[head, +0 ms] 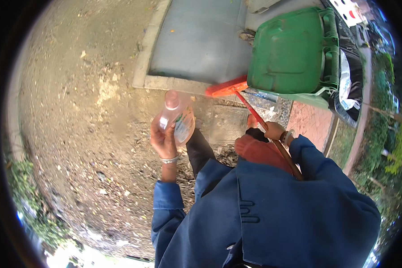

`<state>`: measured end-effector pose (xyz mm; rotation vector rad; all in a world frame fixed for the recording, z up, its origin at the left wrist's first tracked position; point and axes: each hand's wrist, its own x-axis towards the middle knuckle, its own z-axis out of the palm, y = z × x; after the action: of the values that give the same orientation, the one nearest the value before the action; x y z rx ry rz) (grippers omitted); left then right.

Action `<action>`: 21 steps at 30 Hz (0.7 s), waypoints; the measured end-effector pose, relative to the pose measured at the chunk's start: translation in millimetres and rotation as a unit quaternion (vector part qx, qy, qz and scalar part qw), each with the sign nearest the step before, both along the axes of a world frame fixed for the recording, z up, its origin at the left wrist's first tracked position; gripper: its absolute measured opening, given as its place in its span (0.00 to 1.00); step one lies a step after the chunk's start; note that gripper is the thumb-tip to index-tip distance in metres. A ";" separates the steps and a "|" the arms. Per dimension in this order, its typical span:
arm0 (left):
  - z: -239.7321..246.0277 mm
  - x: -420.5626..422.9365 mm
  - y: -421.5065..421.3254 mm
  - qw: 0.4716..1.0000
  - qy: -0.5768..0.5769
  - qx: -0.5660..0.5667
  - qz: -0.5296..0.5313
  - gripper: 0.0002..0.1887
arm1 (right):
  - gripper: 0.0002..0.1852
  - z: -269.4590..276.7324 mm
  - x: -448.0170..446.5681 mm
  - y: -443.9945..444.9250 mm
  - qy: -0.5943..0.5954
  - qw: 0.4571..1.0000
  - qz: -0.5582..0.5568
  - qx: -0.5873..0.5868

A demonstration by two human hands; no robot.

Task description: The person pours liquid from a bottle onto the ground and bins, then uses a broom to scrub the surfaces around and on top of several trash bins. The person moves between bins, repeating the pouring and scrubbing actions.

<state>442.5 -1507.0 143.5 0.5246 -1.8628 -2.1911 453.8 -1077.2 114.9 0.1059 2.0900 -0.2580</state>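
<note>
In my left hand is a clear plastic bottle with a pinkish cap and a printed label. It is held up above the ground, cap end away from me. My right hand grips the red-brown handle of a broom. The orange-red broom head points away from me, beside the near corner of a green wheeled bin. That bin's lid faces up and looks shut. A reddish cloth or garment shows below my right hand, partly covered by the blue jacket.
A grey slab with a raised concrete kerb lies ahead. Dirt ground with dry leaves spreads to the left. Black and white plastic bags sit behind the bin at right. Red paving and a square cover lie nearer.
</note>
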 end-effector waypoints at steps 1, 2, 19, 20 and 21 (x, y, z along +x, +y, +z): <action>3.3 -2.5 -15.9 0.999 -0.015 -0.031 -0.001 0.22 | 0.14 16.6 2.1 -8.2 0.006 1.000 -0.026 -0.012; 6.9 -4.0 -30.3 0.999 -0.024 -0.047 0.003 0.23 | 0.15 32.3 4.7 -17.1 0.013 0.998 -0.056 -0.011; 68.7 -22.7 -92.0 0.984 -0.023 -0.112 -0.136 0.22 | 0.18 216.6 39.2 -38.8 -0.001 0.994 0.023 0.106; 72.4 -23.0 -88.3 0.983 -0.019 -0.114 -0.139 0.22 | 0.18 217.4 37.8 -39.5 -0.001 0.994 0.036 0.103; 76.6 -21.1 -84.4 0.982 -0.020 -0.128 -0.140 0.22 | 0.19 218.3 37.6 -39.9 -0.001 0.994 0.044 0.098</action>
<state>421.4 -1591.5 220.1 0.2730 -2.3194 -2.0637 491.4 -1117.1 333.2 0.1295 2.1077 0.0008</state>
